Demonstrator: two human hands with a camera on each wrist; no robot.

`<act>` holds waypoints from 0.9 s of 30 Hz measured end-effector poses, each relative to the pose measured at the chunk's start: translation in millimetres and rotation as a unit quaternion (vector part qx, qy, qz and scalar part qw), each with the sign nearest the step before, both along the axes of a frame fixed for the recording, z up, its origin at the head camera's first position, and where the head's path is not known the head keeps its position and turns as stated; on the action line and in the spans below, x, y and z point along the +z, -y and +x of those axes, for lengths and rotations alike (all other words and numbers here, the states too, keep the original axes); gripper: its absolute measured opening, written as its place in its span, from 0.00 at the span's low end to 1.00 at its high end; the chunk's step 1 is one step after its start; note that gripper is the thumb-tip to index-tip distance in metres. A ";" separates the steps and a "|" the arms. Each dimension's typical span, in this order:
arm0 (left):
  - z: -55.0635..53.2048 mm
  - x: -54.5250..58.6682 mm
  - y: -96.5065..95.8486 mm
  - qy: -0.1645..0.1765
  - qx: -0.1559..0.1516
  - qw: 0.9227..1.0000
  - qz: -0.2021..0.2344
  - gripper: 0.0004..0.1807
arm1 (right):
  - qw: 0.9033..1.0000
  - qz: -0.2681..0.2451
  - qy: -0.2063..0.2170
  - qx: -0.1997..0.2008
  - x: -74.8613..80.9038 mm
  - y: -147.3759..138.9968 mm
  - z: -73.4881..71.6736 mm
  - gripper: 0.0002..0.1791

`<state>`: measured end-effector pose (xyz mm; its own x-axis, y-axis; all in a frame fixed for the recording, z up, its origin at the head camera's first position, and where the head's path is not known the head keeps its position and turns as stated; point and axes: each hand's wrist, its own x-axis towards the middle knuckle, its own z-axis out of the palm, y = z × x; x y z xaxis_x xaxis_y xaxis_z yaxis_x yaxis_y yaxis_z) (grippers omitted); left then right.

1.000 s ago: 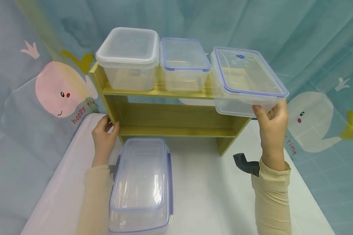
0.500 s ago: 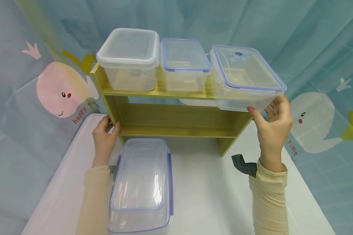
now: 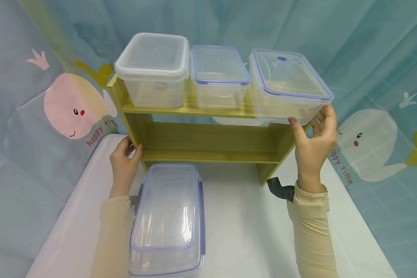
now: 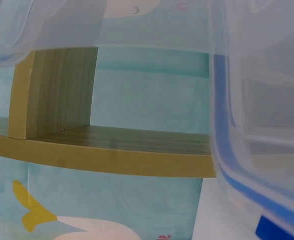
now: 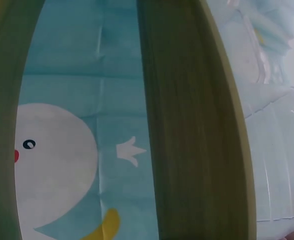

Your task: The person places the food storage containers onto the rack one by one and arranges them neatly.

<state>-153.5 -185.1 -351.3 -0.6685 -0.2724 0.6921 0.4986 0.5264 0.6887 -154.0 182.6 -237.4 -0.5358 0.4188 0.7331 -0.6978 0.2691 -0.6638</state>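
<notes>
In the head view my left hand (image 3: 124, 166) grips the left side panel of a small wooden shelf (image 3: 208, 155), thumb on the panel's front edge, other fingers partly hidden. My right hand (image 3: 314, 148) holds a clear plastic food container (image 3: 292, 75) with a blue-rimmed lid by its lower right corner. Its thumb lies against the front, and the other fingers are around the right side. That container is at the right end of the top board, its front jutting past the board's edge. The right wrist view shows part of the container (image 5: 274, 155) beside a shelf board (image 5: 202, 125).
Two more lidded containers stand on the top board: a white-lidded one (image 3: 154, 69) at left and a smaller blue-rimmed one (image 3: 220, 73) in the middle. A large blue-rimmed container (image 3: 165, 216) lies on the white table (image 3: 239, 231) before the shelf. Printed curtains (image 3: 333, 34) hang behind.
My right hand has moved the container back and a little left, over the top board's right end; its front has risen in the view. The left hand has stayed on the shelf.
</notes>
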 end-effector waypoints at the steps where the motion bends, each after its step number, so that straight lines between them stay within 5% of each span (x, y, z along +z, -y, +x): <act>1: 0.1 0.1 0.1 0.000 0.000 1.000 0.000 0.13 | 1.000 0.001 0.001 -0.002 0.4 0.7 -0.1 0.30; 17: 0.3 -1.1 1.1 -0.004 -0.008 1.000 0.008 0.13 | 0.999 0.021 -0.006 -0.049 -8.5 -1.0 -13.9 0.32; 27: 0.5 0.6 -0.7 0.004 -0.004 1.000 0.010 0.13 | 0.999 -0.018 -0.023 -0.032 -22.0 1.8 -1.9 0.33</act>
<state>-153.0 -184.4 -350.7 -0.6758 -0.2804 0.6817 0.4982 0.5079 0.7027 -155.9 180.8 -259.5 -0.4735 0.4780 0.7399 -0.7102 0.2897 -0.6416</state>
